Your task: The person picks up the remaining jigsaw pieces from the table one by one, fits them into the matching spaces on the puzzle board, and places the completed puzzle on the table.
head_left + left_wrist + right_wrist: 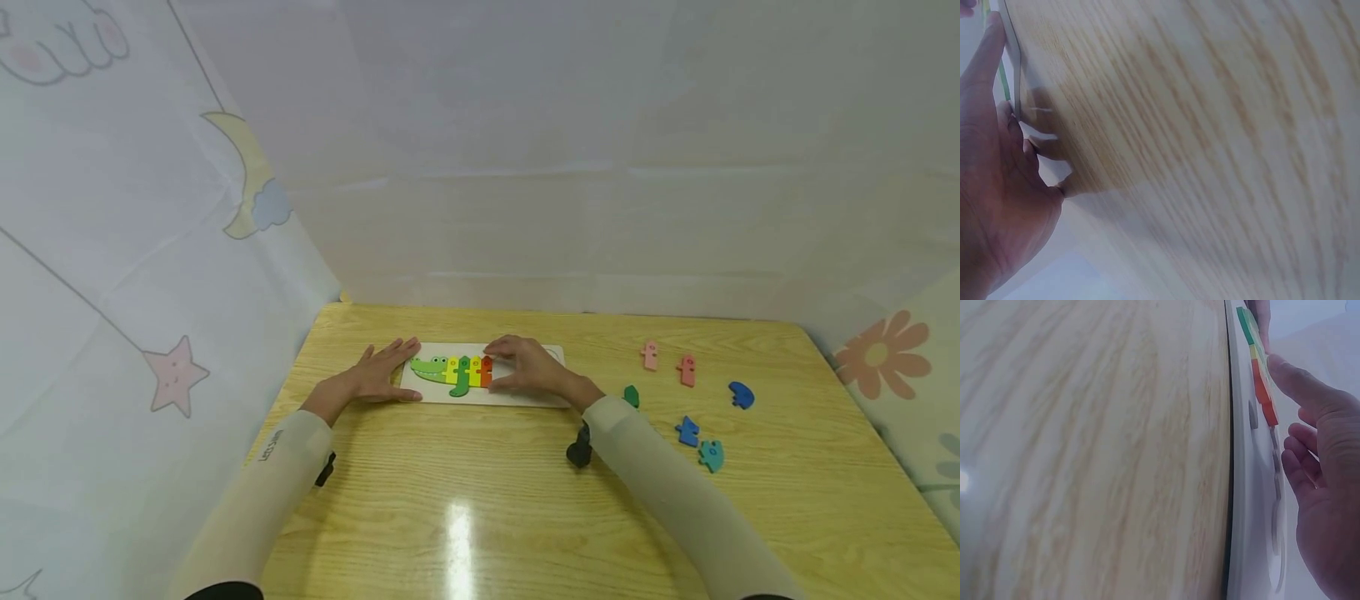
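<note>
A pale wooden puzzle board (450,397) lies near the back of the table. On it, a green crocodile head (430,369), a yellow piece (452,369), a green piece with a leg (462,377) and another yellow piece (475,371) sit side by side. My left hand (375,375) spreads over the board's left end, thumb along the near edge. My right hand (528,365) pinches an orange puzzle piece (487,372) at the row's right end, thumb on the near side and fingers on the far side. In the right wrist view, the orange piece stands slightly proud of the board.
To the right lie loose puzzle pieces: a pink one (649,355), a red one (687,370), a dark blue one (741,395), a blue one (687,431), a teal one (712,455) and a green one (632,396) partly behind the right sleeve (637,442).
</note>
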### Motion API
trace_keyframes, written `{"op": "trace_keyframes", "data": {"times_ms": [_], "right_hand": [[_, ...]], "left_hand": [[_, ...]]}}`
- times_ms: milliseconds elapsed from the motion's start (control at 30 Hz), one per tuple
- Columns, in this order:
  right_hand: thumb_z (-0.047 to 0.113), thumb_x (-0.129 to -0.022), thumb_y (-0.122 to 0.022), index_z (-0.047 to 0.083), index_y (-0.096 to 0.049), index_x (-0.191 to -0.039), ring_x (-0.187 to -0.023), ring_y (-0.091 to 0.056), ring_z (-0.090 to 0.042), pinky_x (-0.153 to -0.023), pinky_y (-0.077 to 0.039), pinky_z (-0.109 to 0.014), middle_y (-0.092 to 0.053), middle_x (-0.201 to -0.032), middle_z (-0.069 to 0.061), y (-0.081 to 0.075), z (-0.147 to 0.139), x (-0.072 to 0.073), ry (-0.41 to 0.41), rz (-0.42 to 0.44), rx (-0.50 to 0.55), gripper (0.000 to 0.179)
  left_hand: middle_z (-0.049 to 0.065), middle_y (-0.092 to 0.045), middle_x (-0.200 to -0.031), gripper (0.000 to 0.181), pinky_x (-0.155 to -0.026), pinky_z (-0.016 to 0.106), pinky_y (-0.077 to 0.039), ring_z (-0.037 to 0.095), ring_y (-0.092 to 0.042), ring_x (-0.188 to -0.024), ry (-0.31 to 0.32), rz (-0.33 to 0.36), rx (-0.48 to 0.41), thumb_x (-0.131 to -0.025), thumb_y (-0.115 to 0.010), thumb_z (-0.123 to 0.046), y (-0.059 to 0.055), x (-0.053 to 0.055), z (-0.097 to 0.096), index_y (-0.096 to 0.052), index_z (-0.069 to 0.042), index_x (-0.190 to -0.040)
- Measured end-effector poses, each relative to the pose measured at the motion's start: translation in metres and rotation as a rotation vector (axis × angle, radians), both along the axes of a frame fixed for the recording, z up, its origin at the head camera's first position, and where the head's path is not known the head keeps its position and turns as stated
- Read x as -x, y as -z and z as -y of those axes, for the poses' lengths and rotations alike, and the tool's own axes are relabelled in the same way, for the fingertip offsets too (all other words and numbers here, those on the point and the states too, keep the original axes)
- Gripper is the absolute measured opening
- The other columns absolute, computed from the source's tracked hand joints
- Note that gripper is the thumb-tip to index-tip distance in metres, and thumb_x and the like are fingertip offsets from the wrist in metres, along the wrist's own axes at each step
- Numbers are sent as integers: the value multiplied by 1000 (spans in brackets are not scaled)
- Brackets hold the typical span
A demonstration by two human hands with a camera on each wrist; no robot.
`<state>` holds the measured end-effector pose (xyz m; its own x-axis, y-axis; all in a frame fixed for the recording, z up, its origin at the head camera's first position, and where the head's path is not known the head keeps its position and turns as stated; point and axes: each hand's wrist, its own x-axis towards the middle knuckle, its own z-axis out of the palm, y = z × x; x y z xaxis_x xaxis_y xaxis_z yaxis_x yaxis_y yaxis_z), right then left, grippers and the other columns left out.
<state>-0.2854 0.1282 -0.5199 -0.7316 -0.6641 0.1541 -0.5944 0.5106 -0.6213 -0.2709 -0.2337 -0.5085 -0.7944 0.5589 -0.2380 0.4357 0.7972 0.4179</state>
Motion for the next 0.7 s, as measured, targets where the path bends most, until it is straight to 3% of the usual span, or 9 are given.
{"op": "trace_keyframes", "data": {"times_ms": [200,700], "right_hand": [[27,-81,-95,-3,-66,-139,-120,-67,-31,-101,-56,-49,-68,-139,-16,1,-9,0,13,-29,33,71],[26,-79,-97,-2,-66,-140,-124,-67,-35,-103,-56,-52,-67,-140,-16,-5,-28,0,37,-6,50,74]], "left_hand": [[11,-9,-179,111,-123,75,2,38,-6,-164,9,-4,-6,-94,-71,-65,1,0,0,-15,-10,-171],[9,-8,-179,108,-124,74,3,36,-5,-164,4,5,10,-95,-71,-62,0,0,-1,-14,-12,-172]]}}
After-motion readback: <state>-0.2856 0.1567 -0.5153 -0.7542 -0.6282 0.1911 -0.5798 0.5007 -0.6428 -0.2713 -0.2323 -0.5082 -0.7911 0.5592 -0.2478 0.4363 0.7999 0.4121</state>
